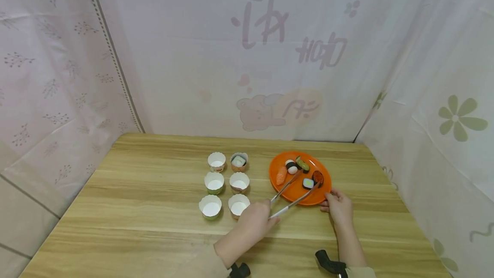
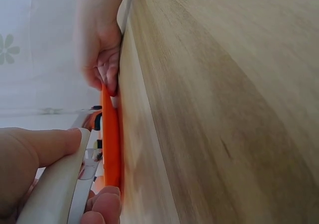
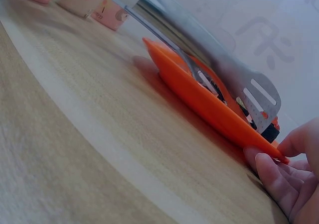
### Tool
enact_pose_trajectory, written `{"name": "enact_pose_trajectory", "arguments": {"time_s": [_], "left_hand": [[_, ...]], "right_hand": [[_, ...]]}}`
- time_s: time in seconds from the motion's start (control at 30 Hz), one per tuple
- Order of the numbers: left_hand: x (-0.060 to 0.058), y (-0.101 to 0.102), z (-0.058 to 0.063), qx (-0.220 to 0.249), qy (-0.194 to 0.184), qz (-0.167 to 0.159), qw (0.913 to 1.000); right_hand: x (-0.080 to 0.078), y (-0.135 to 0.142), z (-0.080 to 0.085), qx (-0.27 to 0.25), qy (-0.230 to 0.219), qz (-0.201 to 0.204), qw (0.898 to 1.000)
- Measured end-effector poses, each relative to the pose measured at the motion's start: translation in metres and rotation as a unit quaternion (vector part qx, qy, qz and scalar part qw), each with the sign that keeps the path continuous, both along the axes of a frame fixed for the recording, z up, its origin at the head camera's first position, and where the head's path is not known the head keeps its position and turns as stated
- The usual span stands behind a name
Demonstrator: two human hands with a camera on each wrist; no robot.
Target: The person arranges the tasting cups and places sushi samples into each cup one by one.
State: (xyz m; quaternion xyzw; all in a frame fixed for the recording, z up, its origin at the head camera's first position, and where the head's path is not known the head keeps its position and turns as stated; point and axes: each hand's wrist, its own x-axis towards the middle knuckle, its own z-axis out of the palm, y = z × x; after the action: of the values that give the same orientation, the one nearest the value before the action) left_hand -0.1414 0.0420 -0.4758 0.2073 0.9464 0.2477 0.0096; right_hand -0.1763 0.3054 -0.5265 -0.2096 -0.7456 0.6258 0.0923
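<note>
left fingers (image 2: 106,205) around white-handled tongs (image 1: 283,210)

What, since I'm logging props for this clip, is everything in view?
Table: 1, light wood, centre
Plate: 1, orange, right side
Sushi pieces: 5, multicoloured, on plate
Cups: 6, white inside, left of plate
Small piece: 1, white and dark, back right cup
Tongs: 1, silver and white, over plate
Backdrop: count unclear, pale printed, around table
Wrist mounts: 2, black, at wrists
Sleeves: 2, beige, bottom edge
Left hand: 1, bare, holding tongs
Right hand: 1, bare, gripping plate rim
</note>
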Motion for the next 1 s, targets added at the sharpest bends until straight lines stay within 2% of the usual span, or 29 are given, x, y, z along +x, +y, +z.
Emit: {"name": "enact_pose_trajectory", "arguments": {"time_s": [0.17, 0.47, 1.0], "left_hand": [[-0.0002, 0.0027, -0.0004, -0.001, -0.002, 0.003, 1.0000], [-0.0010, 0.0063, -0.0052, -0.025, 0.016, 0.005, 0.9995], [-0.0026, 0.0091, -0.0053, -0.032, 0.027, 0.003, 0.9991]], "right_hand": [[0.0000, -0.0002, -0.0012, -0.002, 0.001, 0.000, 1.000], [0.0001, 0.0000, -0.0005, 0.000, 0.002, 0.001, 1.000], [0.0002, -0.0019, 0.0002, -0.001, 0.012, -0.003, 1.000]]}}
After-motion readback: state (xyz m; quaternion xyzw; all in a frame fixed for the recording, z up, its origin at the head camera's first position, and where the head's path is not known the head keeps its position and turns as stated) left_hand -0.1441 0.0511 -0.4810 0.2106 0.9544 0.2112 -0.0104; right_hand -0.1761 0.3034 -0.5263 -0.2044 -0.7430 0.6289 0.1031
